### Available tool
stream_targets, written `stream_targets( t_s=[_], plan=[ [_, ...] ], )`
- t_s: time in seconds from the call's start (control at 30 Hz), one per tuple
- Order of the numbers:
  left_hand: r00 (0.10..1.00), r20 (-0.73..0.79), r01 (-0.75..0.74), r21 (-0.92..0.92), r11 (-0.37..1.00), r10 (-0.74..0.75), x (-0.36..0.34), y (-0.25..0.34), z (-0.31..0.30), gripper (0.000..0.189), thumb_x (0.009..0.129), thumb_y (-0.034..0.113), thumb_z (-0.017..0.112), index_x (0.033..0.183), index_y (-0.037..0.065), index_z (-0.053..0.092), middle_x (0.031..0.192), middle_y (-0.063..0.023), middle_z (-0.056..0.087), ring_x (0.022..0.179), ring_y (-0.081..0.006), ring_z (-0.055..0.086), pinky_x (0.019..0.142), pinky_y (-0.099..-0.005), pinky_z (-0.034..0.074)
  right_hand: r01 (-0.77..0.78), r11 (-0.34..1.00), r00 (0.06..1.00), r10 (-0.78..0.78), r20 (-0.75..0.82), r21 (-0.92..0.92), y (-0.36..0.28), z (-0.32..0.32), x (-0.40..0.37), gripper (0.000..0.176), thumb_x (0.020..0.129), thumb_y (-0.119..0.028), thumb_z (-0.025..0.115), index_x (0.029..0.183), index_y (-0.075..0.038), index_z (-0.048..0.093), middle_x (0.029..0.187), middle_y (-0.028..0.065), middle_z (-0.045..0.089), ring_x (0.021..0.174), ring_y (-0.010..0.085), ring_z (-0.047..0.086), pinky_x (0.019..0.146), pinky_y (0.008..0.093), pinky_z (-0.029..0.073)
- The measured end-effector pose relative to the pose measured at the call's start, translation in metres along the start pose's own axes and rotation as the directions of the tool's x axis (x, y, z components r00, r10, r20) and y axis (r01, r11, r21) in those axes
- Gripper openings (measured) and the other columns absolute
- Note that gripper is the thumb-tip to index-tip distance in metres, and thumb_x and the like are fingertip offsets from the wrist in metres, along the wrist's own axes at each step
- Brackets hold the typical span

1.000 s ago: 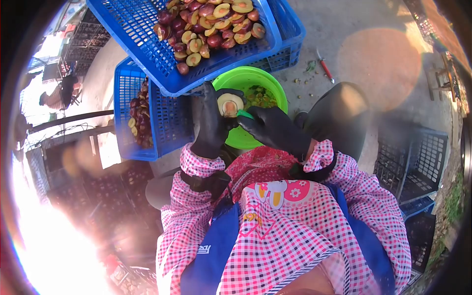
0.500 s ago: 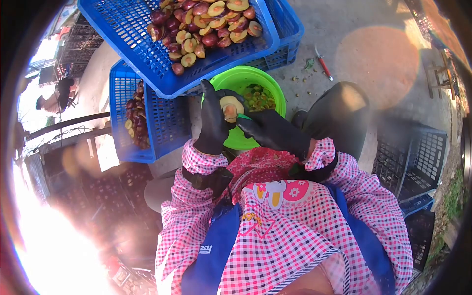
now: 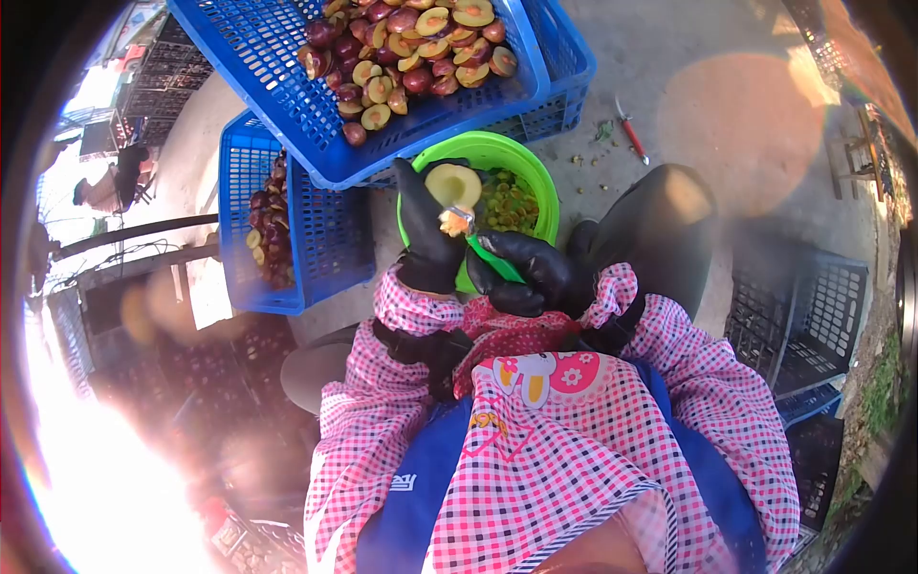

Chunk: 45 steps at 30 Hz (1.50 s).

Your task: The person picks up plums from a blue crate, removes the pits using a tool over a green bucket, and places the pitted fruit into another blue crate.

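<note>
My left hand, in a black glove, is closed around a plum half with its yellow cut face up and a round hollow in the middle. My right hand, gloved in black too, grips a green-handled scoop with a small metal tip. On that tip sits a plum stone with bits of flesh, just below the fruit. Both hands are over a lime-green bucket, which holds stones and scraps.
A blue crate of halved plums lies tilted beyond the bucket, on another blue crate. At left stands a blue crate with more plums. A red-handled knife lies on the floor. Black crates stand at right.
The stone has come out of the plum half and now rests on the scoop's tip. My right hand has drawn back slightly toward me, showing the green handle.
</note>
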<state>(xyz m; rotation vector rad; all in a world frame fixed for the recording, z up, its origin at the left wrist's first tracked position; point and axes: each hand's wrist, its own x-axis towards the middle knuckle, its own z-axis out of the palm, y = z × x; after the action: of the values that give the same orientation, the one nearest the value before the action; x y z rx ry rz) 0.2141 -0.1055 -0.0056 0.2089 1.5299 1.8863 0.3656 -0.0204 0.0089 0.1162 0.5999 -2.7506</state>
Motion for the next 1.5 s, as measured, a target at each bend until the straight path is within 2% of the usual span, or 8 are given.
stream_targets(
  t_s=[0.07,0.13,0.2,0.53,0.63,0.73,0.87,1.5],
  plan=[
    [0.927,-0.337,-0.020,0.392,0.920,0.164,0.014,0.026,-0.018,0.046,0.104,0.042,0.035,0.098,0.004,0.059,0.095,-0.0081,0.066,0.084,-0.0216,0.064,0.075,-0.0333,0.051,0.021,0.999,1.000,-0.021,0.003,-0.041,0.001,-0.004,0.000,0.051,0.100,-0.049,0.040,0.080,-0.006,0.058,0.048,-0.0014,0.040,0.034,0.0075,0.031,0.034,0.0230,0.025],
    [0.547,0.083,-0.332,0.935,0.124,0.833,0.036,0.056,-0.084,0.050,0.098,0.049,0.045,0.101,0.002,0.063,0.094,-0.0115,0.067,0.083,-0.0212,0.065,0.067,-0.0337,0.054,0.073,0.945,0.983,-0.123,-0.137,-0.320,-0.002,-0.006,0.000,0.048,0.100,-0.046,0.044,0.087,-0.003,0.061,0.048,-0.0001,0.042,0.034,0.0093,0.036,0.036,0.0245,0.030],
    [0.666,-0.246,0.154,0.969,0.194,0.704,0.031,0.142,-0.092,0.033,0.089,0.028,0.066,0.101,-0.002,0.064,0.102,-0.0207,0.067,0.092,-0.0350,0.065,0.080,-0.0407,0.051,-0.045,0.882,0.973,-0.068,-0.222,-0.470,-0.007,-0.005,0.005,0.047,0.100,-0.045,0.045,0.091,-0.002,0.062,0.050,0.0009,0.044,0.037,0.0100,0.039,0.038,0.0255,0.033],
    [0.783,0.604,-0.538,0.778,-0.324,0.151,0.258,0.057,-0.100,0.043,0.090,0.038,0.057,0.118,0.007,0.060,0.105,-0.0181,0.067,0.096,-0.0377,0.064,0.085,-0.0455,0.051,-0.115,0.837,0.912,-0.124,-0.390,-0.535,-0.016,-0.006,0.009,0.041,0.097,-0.041,0.052,0.097,-0.003,0.065,0.064,0.0042,0.054,0.046,0.0105,0.049,0.045,0.0269,0.040],
    [0.931,0.356,-0.303,0.875,-0.378,0.077,0.250,0.054,-0.093,0.041,0.088,0.036,0.059,0.117,0.007,0.060,0.104,-0.0173,0.068,0.092,-0.0376,0.065,0.081,-0.0443,0.052,-0.054,0.825,0.866,-0.242,-0.438,-0.563,-0.014,-0.006,0.011,0.040,0.097,-0.041,0.052,0.103,-0.003,0.062,0.065,0.0058,0.058,0.053,0.0136,0.057,0.050,0.0291,0.044],
    [0.990,0.132,-0.140,0.811,0.568,0.055,0.166,0.081,-0.051,0.049,0.084,0.023,0.068,0.123,-0.001,0.052,0.104,-0.0158,0.067,0.082,-0.0254,0.069,0.067,-0.0360,0.054,0.033,0.581,0.712,-0.585,-0.389,-0.813,-0.003,-0.011,0.018,0.040,0.097,-0.040,0.053,0.108,-0.003,0.059,0.069,0.0123,0.063,0.061,0.0230,0.065,0.055,0.0360,0.048],
    [0.960,0.257,0.029,0.297,0.954,-0.109,0.027,0.075,-0.009,0.046,0.091,0.016,0.062,0.131,0.001,0.047,0.116,-0.0104,0.060,0.096,-0.0195,0.065,0.078,-0.0328,0.056,0.027,0.301,0.597,-0.770,-0.226,-0.953,-0.003,-0.010,0.022,0.037,0.096,-0.038,0.056,0.107,-0.003,0.057,0.069,0.0175,0.064,0.064,0.0331,0.066,0.057,0.0435,0.050],
    [0.991,0.116,0.078,-0.156,0.985,-0.060,-0.011,0.006,0.007,0.051,0.100,0.046,0.047,0.120,0.000,0.055,0.107,-0.0119,0.064,0.105,-0.0232,0.061,0.093,-0.0351,0.049,-0.035,0.195,0.627,-0.759,-0.173,-0.980,0.013,-0.018,0.023,0.037,0.093,-0.037,0.058,0.102,-0.001,0.061,0.063,0.0214,0.061,0.058,0.0403,0.062,0.055,0.0490,0.048]
  ],
)
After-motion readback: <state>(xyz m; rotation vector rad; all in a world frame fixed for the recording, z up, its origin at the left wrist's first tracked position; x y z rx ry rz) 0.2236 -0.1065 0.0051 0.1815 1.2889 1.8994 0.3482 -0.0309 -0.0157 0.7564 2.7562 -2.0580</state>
